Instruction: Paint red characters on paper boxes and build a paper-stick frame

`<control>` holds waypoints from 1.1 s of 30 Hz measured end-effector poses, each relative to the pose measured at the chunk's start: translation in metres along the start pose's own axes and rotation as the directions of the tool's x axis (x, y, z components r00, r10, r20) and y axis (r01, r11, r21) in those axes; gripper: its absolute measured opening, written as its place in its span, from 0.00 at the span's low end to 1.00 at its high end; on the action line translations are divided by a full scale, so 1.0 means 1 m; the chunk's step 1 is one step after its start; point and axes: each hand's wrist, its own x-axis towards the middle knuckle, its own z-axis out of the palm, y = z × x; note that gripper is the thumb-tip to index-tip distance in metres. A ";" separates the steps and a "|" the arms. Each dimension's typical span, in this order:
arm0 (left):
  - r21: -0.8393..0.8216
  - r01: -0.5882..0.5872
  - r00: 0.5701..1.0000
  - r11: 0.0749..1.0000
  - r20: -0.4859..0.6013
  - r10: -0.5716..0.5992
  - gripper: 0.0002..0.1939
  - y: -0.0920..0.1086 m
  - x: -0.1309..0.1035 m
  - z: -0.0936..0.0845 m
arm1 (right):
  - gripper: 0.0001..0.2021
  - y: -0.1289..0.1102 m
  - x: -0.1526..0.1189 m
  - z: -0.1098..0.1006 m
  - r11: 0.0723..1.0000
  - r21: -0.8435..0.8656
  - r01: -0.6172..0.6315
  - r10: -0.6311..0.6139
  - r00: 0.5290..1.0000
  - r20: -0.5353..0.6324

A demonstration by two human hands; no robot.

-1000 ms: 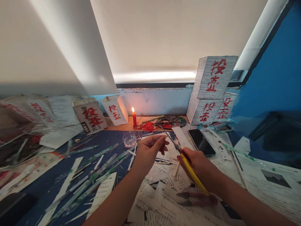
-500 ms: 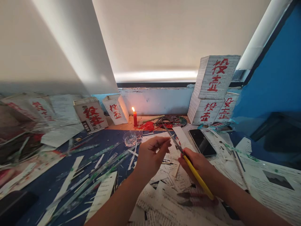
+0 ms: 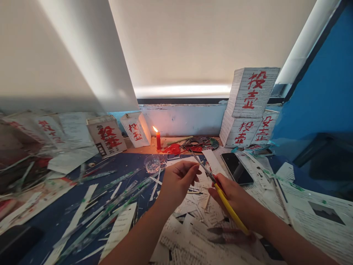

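Note:
My right hand (image 3: 226, 189) is wrapped round the yellow-handled scissors (image 3: 230, 210), whose blades point up and to the left. Just left of the blades, my left hand (image 3: 180, 178) is pinched on something small and pale, too small to name, near the blades. Below both hands lie printed papers (image 3: 193, 235) and pale strips. A second tool with dark tips (image 3: 216, 235) rests on the papers under my right forearm. Behind my hands a lit red candle (image 3: 158, 140) stands upright beside a red piece (image 3: 174, 148).
White paper boxes with red characters (image 3: 253, 94) are stacked at the back right; others (image 3: 135, 129) stand at the back left. A black phone (image 3: 237, 168) lies right of my hands, a clear round dish (image 3: 152, 163) left. Green-stained strips (image 3: 110, 206) cover the left side.
The scissors' blades have come closer together, and the pale piece at my left fingertips shows less. The candle flame leans more to the left. My hands have barely moved.

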 end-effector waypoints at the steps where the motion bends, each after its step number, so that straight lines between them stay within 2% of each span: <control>1: 0.021 -0.005 1.000 1.000 -0.003 0.005 0.07 0.000 -0.001 0.000 | 0.13 0.000 -0.001 -0.001 1.000 0.001 -0.008 0.008 1.000 0.001; 7: 0.130 -0.042 0.999 0.991 -0.027 0.046 0.07 0.000 -0.004 0.001 | 0.06 0.007 0.006 0.007 0.998 -0.062 -0.006 0.003 0.999 -0.045; 10: 0.145 -0.054 0.997 0.988 -0.045 0.061 0.07 -0.002 -0.002 0.000 | 0.06 0.008 0.010 0.011 0.996 -0.080 -0.026 0.019 0.997 -0.081; 13: 0.150 -0.080 0.995 0.985 -0.050 0.088 0.07 -0.005 -0.003 0.001 | 0.04 0.004 0.008 0.010 0.998 -0.055 0.010 -0.014 0.997 -0.075; 19: 0.320 -0.249 0.960 0.914 -0.042 0.276 0.05 -0.016 -0.006 0.001 | 0.08 -0.005 0.001 0.003 0.999 0.040 0.032 -0.031 0.999 -0.032; 25: 0.455 -0.354 0.916 0.817 -0.005 0.400 0.06 -0.019 -0.006 -0.003 | 0.07 0.006 0.007 0.014 1.000 -0.016 0.002 -0.003 0.998 -0.059; 29: 0.430 -0.331 0.926 0.840 -0.025 0.378 0.06 -0.014 -0.006 -0.003 | 0.08 0.003 0.008 0.016 1.000 -0.003 -0.027 0.027 0.997 -0.078; 33: 0.271 -0.206 0.970 0.940 -0.071 0.233 0.07 -0.008 -0.006 0.002 | 0.15 -0.009 0.002 0.008 0.994 0.110 0.003 0.000 1.000 -0.031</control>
